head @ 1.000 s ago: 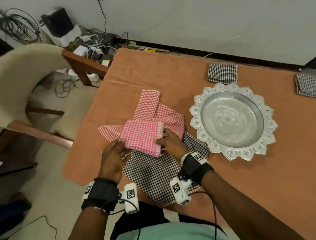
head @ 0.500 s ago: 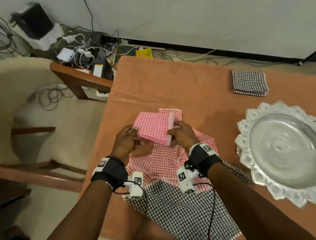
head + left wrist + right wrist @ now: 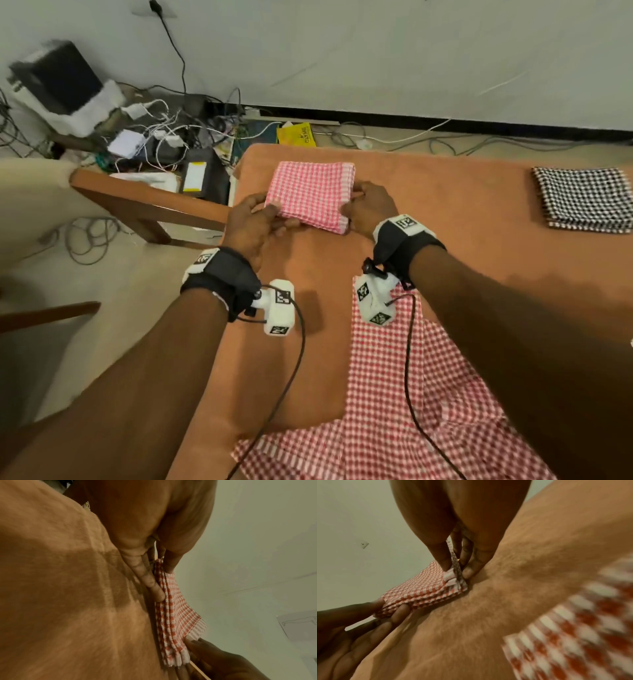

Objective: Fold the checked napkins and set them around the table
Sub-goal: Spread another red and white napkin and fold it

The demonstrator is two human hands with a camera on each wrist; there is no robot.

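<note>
A folded red-and-white checked napkin is near the far left corner of the orange-covered table. My left hand pinches its near left edge, thumb on top and fingers under it. My right hand pinches the near right corner between thumb and fingers. In the wrist views the napkin's near edge sits just above the cloth. An unfolded red checked napkin lies spread under my right forearm. A folded black-and-white checked napkin lies at the far right.
The table's left edge is close to my left hand; beyond it stand a wooden chair and a cream seat. Tangled cables and chargers and a yellow bag lie on the floor by the wall.
Both hands have carried the folded red napkin away from me, off the pile of unfolded napkins and up to the table's far left corner. The head view has swung left; the silver tray is out of sight.
</note>
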